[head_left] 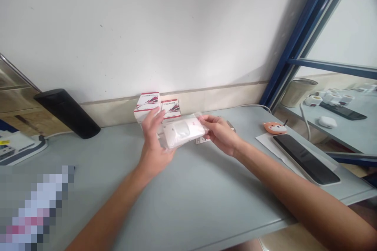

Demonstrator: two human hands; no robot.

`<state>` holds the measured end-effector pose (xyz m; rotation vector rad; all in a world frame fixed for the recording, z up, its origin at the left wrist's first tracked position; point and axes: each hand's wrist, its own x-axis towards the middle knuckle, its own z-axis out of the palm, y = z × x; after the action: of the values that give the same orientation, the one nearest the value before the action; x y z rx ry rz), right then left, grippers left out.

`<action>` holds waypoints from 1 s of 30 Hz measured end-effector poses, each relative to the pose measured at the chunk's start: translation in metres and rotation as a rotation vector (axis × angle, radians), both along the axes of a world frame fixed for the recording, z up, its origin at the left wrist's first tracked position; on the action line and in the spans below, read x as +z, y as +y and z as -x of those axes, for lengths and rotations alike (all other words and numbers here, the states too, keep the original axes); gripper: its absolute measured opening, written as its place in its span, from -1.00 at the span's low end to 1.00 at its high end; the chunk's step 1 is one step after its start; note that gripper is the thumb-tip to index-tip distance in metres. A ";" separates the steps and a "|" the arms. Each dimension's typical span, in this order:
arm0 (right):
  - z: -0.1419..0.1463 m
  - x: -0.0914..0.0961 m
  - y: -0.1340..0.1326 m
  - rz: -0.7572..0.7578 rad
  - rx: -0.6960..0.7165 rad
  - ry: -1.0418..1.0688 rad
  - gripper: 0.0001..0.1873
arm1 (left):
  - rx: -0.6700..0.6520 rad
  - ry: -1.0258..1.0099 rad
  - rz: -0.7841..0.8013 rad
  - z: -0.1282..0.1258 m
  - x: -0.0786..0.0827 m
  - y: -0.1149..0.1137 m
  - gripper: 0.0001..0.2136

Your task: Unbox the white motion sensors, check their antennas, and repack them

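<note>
Between my two hands is a white object sealed in a clear plastic bag [184, 131], held above the grey-blue table top [194, 200]. My left hand [153, 137] grips its left end, and my right hand [220, 133] pinches its right end. Behind my left hand stand two white-and-red printed cartons [146, 106], and the second carton [171, 110] sits just to the right of the first. Under my right fingers, a further white box [202, 140] lies on the table, mostly hidden by the bag and my hand.
A black cylinder [67, 113] lies against the wall at the left. On the right are a dark-screened phone [306, 159] on white paper [272, 143] and a small orange figurine [274, 127]. A blue-framed glass panel [297, 51] stands beyond them. A pixelated patch covers the bottom-left corner.
</note>
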<state>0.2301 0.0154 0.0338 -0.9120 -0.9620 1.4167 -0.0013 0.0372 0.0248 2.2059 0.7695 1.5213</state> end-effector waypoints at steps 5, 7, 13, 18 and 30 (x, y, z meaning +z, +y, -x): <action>0.003 -0.001 -0.001 -0.015 -0.146 -0.230 -0.60 | 0.022 0.111 0.118 0.002 0.006 -0.003 -0.64; 0.006 0.000 -0.002 -0.059 -0.217 -0.377 -0.63 | 0.045 0.082 0.222 0.000 0.006 -0.007 -0.57; 0.008 0.001 -0.003 -0.233 -0.266 -0.710 -0.69 | 0.072 0.084 0.431 -0.004 0.012 -0.012 -0.41; 0.007 0.003 -0.003 -0.218 -0.261 -0.752 -0.66 | 0.030 0.073 0.774 -0.005 0.023 -0.013 -0.31; 0.000 0.001 0.003 -0.159 -0.075 -0.319 -0.62 | -0.697 -0.476 1.215 0.006 0.027 -0.010 -0.49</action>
<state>0.2298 0.0180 0.0344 -1.0622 -1.2458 1.1328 -0.0072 0.0273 0.0517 0.9631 0.4572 0.7734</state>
